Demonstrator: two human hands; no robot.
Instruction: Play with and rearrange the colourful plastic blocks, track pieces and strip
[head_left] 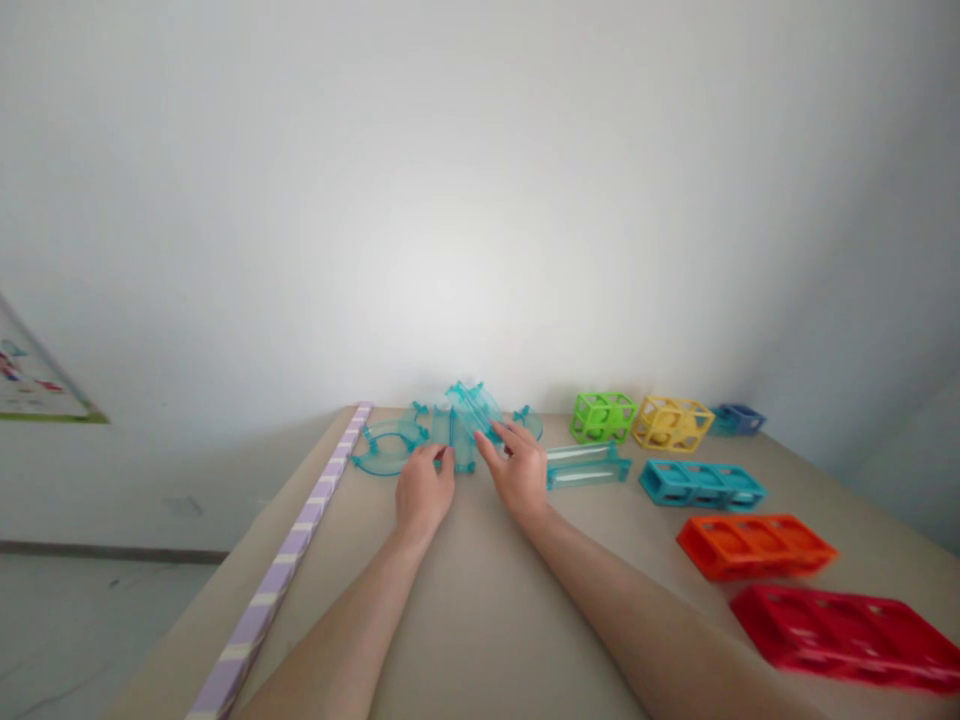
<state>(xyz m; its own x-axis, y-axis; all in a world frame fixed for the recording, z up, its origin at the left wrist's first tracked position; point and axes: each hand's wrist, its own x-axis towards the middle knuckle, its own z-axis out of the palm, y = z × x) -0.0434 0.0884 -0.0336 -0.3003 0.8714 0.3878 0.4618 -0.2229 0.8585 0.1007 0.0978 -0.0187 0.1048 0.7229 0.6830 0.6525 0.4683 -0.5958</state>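
My right hand (519, 468) grips a see-through teal track piece (474, 408), its far end tilted up to the left near the wall. The fingers of my left hand (426, 488) are closed at the near end of a straight teal track piece (454, 440) lying on the table; the exact grip is partly hidden. Curved teal track pieces (386, 448) lie left of my left hand. Another curved teal piece (531, 422) shows behind my right hand. To the right of that hand lies a long teal track piece (589, 468) with raised ends.
Open-frame blocks stand at the right: green (603, 417), yellow (672, 424), dark blue (742, 418), teal (702, 485), orange (756, 547) and red (847, 637). A purple-and-white striped strip (300, 540) runs along the table's left edge. A white wall (465, 200) closes off the back.
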